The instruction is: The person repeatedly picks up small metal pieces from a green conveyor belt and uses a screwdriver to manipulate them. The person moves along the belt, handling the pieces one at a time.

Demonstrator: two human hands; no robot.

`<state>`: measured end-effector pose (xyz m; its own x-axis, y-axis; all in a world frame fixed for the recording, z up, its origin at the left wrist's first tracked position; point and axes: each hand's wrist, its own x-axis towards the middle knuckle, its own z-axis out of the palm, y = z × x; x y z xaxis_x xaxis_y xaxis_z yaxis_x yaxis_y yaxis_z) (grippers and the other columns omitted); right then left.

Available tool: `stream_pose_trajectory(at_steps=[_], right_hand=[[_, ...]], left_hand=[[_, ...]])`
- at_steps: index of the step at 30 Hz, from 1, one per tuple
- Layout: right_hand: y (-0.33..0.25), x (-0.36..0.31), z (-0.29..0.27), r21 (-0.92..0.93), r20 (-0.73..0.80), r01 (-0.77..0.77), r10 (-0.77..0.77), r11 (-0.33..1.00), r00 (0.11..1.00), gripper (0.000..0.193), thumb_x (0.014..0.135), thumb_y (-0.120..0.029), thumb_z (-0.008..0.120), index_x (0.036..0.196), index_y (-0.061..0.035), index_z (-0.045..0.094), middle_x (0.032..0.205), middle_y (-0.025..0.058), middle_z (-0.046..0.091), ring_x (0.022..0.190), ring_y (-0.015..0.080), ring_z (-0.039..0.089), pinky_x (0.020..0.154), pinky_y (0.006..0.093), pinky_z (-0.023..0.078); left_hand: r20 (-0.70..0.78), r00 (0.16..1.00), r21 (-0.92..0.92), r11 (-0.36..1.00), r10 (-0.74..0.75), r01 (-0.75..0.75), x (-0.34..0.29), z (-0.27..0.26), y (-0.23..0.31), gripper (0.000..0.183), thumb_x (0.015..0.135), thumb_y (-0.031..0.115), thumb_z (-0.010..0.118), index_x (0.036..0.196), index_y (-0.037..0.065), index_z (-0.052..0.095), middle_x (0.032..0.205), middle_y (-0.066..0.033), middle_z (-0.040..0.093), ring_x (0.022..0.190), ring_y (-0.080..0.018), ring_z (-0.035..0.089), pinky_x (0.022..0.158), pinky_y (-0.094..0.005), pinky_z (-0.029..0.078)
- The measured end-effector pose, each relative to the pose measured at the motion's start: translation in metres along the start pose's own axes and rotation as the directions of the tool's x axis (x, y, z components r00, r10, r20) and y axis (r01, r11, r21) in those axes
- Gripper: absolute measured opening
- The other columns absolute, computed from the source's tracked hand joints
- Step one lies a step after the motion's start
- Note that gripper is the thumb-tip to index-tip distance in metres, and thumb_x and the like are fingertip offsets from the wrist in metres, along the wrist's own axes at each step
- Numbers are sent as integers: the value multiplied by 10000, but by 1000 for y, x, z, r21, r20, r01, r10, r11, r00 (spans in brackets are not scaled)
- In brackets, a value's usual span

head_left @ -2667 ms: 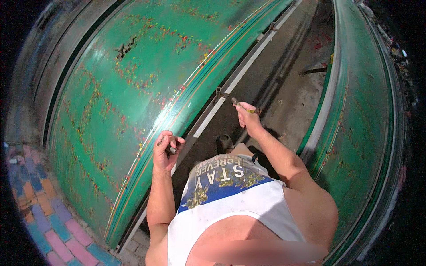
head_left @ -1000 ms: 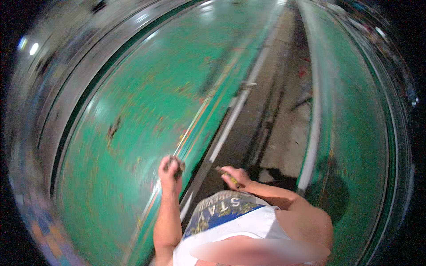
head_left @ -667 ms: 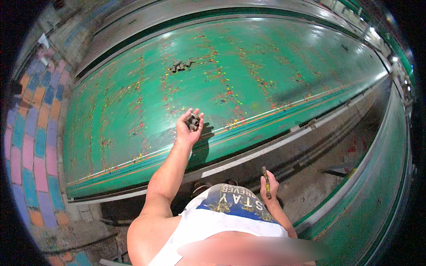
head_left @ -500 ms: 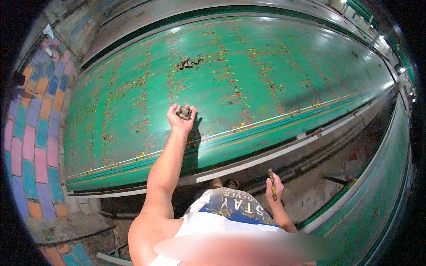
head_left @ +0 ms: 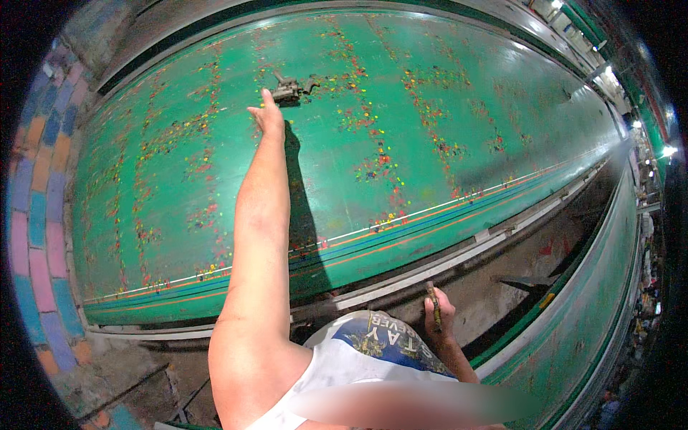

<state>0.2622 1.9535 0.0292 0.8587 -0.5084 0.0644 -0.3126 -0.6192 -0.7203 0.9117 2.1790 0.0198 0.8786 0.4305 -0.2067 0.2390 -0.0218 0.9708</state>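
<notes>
My left arm reaches far out over the green printing table (head_left: 322, 193). At its end my left hand (head_left: 267, 118) is open, fingers apart, next to a heap of short grey-brown cylindrical pieces (head_left: 288, 91). Part of the heap may be hidden by the hand. A curved piece (head_left: 309, 87) lies just right of the heap. Low on the right, near my body, my right hand (head_left: 440, 315) is closed around a short, slim stick (head_left: 434, 304) with dark and yellowish stains; its exact kind cannot be made out.
Red and yellow paint specks run in rows across the table. Along its near side runs a pale metal rail (head_left: 401, 278). Another green table (head_left: 573, 344) stands at the right, and a wall of coloured bricks (head_left: 56, 247) rises at the left.
My left hand has moved farther across the table to the heap and opened, letting go of the cylindrical pieces it held. My right hand keeps hold of the stick. The view has shifted.
</notes>
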Motion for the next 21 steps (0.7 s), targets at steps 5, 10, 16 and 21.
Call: stream_pose_trajectory(at_steps=[5, 10, 16, 21], right_hand=[[26, -12, -6, 41, -129, 81, -75, 996, 989, 302, 1073, -196, 637, 1317, -19, 628, 1047, 185, 723, 865, 353, 723, 779, 442, 575], [58, -6, -26, 16, -97, -29, 30, 999, 995, 297, 1043, -186, 644, 1286, -17, 673, 1075, 215, 736, 955, 399, 738, 818, 440, 585], [125, 31, -83, 219, -114, 43, -19, 975, 993, 325, 1030, -187, 668, 1289, 9, 677, 1063, 182, 716, 975, 336, 715, 892, 418, 559], [222, 72, -126, 308, -131, -81, 127, 948, 983, 391, 1021, -268, 735, 1296, 3, 677, 1196, 160, 732, 1111, 309, 708, 988, 403, 539]], left_hand=[[414, 838, 838, 212, 355, -503, -55, -30, -60, 972, 1053, 690, 434, 1713, 11, 214, 1793, -196, 201, 1658, -412, 159, 1342, -554, 100], [466, 831, 843, 133, 305, -521, -84, -44, -56, 884, 1070, 680, 396, 1719, 92, 274, 1802, -159, 199, 1660, -412, 149, 1339, -577, 101], [416, 862, 888, 72, 291, -453, -152, -65, -80, 845, 1071, 683, 390, 1719, 149, 298, 1795, -146, 236, 1649, -417, 196, 1320, -627, 112], [470, 824, 858, 55, 318, -511, -228, -68, -116, 834, 1073, 692, 406, 1718, 173, 306, 1802, -145, 213, 1650, -436, 175, 1303, -659, 118]])
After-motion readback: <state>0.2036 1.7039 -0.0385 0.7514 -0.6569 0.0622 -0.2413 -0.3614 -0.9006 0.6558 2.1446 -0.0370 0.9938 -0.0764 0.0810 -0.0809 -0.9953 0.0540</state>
